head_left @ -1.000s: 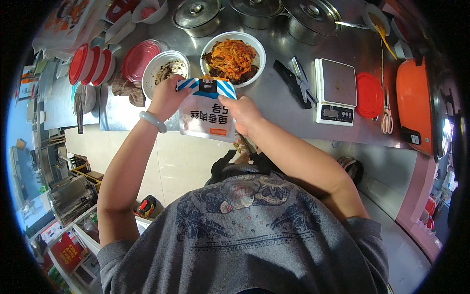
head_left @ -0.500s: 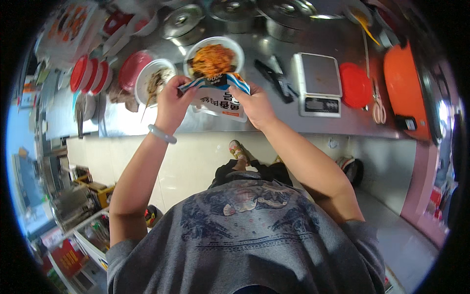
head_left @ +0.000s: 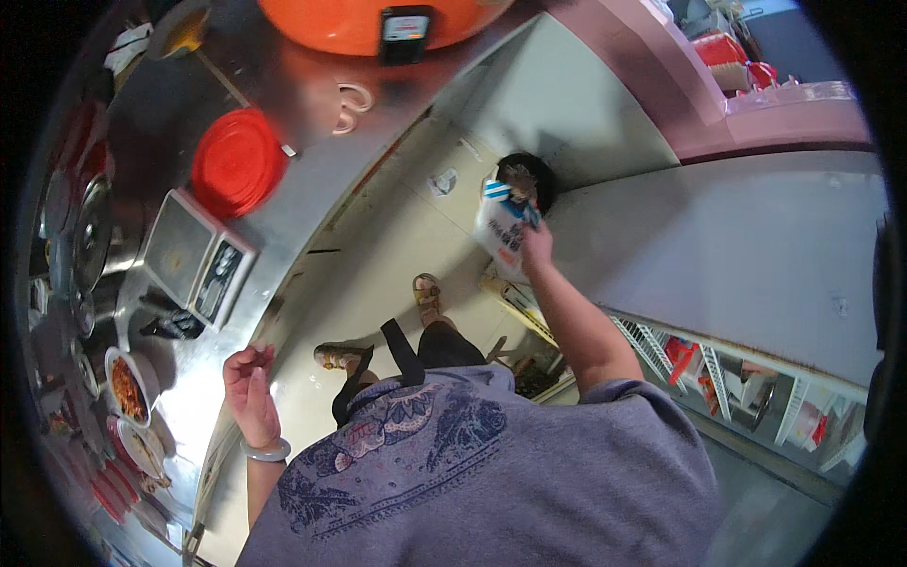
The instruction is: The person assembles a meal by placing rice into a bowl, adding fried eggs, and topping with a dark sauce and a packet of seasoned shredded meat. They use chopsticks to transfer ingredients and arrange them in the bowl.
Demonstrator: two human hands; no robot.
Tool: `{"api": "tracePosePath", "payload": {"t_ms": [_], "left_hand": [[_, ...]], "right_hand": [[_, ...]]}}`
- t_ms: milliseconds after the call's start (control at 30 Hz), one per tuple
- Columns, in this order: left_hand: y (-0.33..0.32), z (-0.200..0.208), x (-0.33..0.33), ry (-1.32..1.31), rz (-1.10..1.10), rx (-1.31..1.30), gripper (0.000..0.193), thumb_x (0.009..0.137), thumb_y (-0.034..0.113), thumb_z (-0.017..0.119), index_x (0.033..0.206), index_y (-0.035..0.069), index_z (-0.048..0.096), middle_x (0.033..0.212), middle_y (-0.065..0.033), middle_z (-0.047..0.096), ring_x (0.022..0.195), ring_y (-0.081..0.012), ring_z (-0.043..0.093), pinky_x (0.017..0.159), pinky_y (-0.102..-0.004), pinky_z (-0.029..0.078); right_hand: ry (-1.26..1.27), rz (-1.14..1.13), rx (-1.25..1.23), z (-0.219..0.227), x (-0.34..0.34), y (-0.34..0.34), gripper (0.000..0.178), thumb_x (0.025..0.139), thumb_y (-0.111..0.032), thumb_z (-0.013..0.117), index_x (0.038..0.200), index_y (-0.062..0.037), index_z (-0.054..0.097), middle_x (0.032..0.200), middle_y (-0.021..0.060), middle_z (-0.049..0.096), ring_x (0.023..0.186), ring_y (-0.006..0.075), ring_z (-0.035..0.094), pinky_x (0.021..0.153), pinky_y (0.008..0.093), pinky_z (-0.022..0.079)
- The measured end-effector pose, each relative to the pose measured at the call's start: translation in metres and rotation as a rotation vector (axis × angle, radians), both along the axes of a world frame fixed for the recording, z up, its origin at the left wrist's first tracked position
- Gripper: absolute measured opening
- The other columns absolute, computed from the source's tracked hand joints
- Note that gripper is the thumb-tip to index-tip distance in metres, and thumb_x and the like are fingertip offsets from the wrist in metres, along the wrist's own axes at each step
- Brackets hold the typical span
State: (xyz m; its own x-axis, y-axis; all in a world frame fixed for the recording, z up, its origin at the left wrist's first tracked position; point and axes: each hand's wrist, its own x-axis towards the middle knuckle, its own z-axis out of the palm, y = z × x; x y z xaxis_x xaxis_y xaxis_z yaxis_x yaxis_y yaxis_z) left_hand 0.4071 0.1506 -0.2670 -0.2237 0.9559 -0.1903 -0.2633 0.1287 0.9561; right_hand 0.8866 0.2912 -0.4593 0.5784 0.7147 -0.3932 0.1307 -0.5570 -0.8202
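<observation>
In my right hand (head_left: 536, 244), closed at one edge of it, hangs a white-and-blue food pouch (head_left: 499, 234) with printing. It is held out over the floor, just in front of a dark round bin (head_left: 541, 172) that stands against the white panel. The pouch overlaps the bin in the picture; how far apart they are, I cannot tell. My left hand (head_left: 251, 392), a pale bangle on its wrist, is lifted beside the counter edge with nothing in it, its fingers loosely bent and apart. A bowl of shredded orange food (head_left: 145, 380) sits on the counter to its left.
Along the steel counter (head_left: 179, 104) are a kitchen scale (head_left: 194, 260), a red lid (head_left: 238, 163), pink-handled scissors (head_left: 350, 109) and a large orange vessel (head_left: 350, 24). A scrap of paper (head_left: 441, 182) lies on the floor. At right is a white worktop (head_left: 746, 255) above shelves.
My body has turned right, away from the bowls. My left hand has let go of the pouch, while my right hand has carried it off the counter toward the bin.
</observation>
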Motion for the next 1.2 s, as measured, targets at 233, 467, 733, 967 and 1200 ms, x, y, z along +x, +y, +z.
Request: {"api": "tracePosePath", "payload": {"t_ms": [233, 467, 733, 967, 1200], "left_hand": [[0.086, 0.005, 0.113, -0.492, -0.327, -0.063, 0.052, 0.093, 0.045, 0.040, 0.134, 0.013, 0.040, 0.138, -0.0162, 0.040, 0.094, -0.0218, 0.057, 0.082, -0.0345, 0.047], [0.108, 0.046, 0.137, -1.248, -0.325, -0.120, 0.069, 0.088, 0.064, 0.031, 0.143, 0.022, 0.028, 0.147, -0.0095, 0.031, 0.066, -0.0146, 0.043, 0.064, -0.0273, 0.036], [0.076, 0.075, 0.096, -1.151, -0.388, 0.004, 0.070, 0.088, 0.064, 0.030, 0.144, 0.023, 0.023, 0.144, -0.0100, 0.036, 0.064, -0.0162, 0.045, 0.062, -0.0267, 0.036], [0.058, 0.078, 0.063, -0.852, -0.404, 0.083, 0.070, 0.089, 0.064, 0.030, 0.145, 0.024, 0.019, 0.142, -0.0187, 0.037, 0.067, -0.0180, 0.055, 0.061, -0.0239, 0.041], [0.059, 0.087, 0.068, -0.985, -0.369, 0.026, 0.068, 0.089, 0.062, 0.031, 0.144, 0.024, 0.020, 0.138, -0.0212, 0.041, 0.062, -0.0151, 0.050, 0.060, -0.0232, 0.039]], "right_hand": [[-0.283, -0.278, -0.050, -0.021, 0.071, 0.077, 0.039, 0.083, -0.019, 0.058, 0.117, 0.0010, 0.056, 0.110, 0.0151, 0.060, 0.097, 0.0277, 0.058, 0.087, 0.0339, 0.043], [1.301, 0.776, 0.183, 0.166, -0.149, 0.012, 0.034, 0.098, -0.020, 0.041, 0.126, -0.0016, 0.047, 0.114, 0.0122, 0.058, 0.104, 0.0236, 0.057, 0.094, 0.0408, 0.044], [1.086, 0.754, 0.158, 0.254, -0.231, -0.014, 0.019, 0.093, -0.019, 0.055, 0.099, -0.0008, 0.058, 0.090, 0.0043, 0.063, 0.080, 0.0113, 0.058, 0.077, 0.0264, 0.049], [0.791, 0.887, 0.224, 0.264, -0.248, -0.031, 0.015, 0.092, -0.016, 0.056, 0.090, -0.0011, 0.058, 0.084, 0.0049, 0.062, 0.074, 0.0111, 0.057, 0.070, 0.0263, 0.048], [0.957, 0.857, 0.213, 0.262, -0.243, -0.033, 0.009, 0.091, -0.011, 0.055, 0.088, -0.0031, 0.057, 0.078, 0.0043, 0.059, 0.071, 0.0126, 0.055, 0.070, 0.0273, 0.045]]}}
